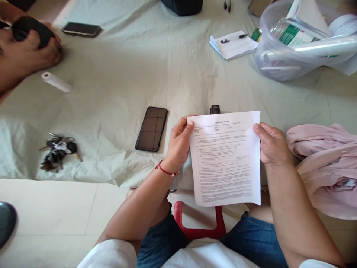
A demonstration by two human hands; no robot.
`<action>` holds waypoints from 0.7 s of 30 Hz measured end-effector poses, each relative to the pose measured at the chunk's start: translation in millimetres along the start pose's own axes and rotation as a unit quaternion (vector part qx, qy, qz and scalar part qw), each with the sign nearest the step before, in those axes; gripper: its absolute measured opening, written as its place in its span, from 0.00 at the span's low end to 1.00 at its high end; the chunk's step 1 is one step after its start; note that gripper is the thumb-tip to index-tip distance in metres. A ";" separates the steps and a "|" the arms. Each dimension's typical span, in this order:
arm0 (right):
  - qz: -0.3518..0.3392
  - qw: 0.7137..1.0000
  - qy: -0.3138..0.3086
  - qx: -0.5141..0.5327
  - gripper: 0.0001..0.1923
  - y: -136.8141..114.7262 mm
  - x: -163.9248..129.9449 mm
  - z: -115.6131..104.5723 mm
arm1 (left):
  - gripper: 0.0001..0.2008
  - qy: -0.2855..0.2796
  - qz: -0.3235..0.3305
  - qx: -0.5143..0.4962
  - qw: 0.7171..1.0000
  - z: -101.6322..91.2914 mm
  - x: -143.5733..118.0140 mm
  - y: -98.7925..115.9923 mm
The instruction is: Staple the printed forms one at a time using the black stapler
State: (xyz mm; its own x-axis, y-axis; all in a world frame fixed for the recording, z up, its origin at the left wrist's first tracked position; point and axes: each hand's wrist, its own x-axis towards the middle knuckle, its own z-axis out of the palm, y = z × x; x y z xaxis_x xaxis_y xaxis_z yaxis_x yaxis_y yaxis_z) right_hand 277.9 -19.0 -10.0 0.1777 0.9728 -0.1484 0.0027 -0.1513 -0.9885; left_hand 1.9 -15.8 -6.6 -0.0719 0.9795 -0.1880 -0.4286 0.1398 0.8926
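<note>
**While both side edges are pinched, one printed sheet spans the table's near edge**

As I look through the head camera, the left hand has its thumb on the sheet's printed face and its other fingers curled behind, closed on the upper left edge. I see the right hand closed likewise on the upper right edge, its thumb in front and some fingertips hidden by the paper. I can read the heading, "OVERLEAF NOTES"; the smaller lines are too fine for me.

Near the left hand, a dark-screened phone lies on the cloth-covered table, with a bunch of keys farther left. I see a small black object partly hidden behind the sheet's top edge, and pink fabric beside the right forearm. Below the sheet, part of a red stool shows. At far left, another person grips something dark.
</note>
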 end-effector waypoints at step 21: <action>0.074 0.996 -0.017 0.047 0.22 -13.0 -6.1 4.9 | 0.14 -0.053 -0.026 0.018 0.998 6.5 -4.9 10.4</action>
State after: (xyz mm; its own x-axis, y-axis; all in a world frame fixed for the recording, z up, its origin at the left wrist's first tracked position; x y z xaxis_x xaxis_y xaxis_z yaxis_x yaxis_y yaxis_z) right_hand 272.0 -22.1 3.7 0.1356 0.9469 -0.2915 -0.1143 -0.2773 -0.9540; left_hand 3.6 -18.2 6.3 0.0469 0.9803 -0.1921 -0.3972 0.1947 0.8968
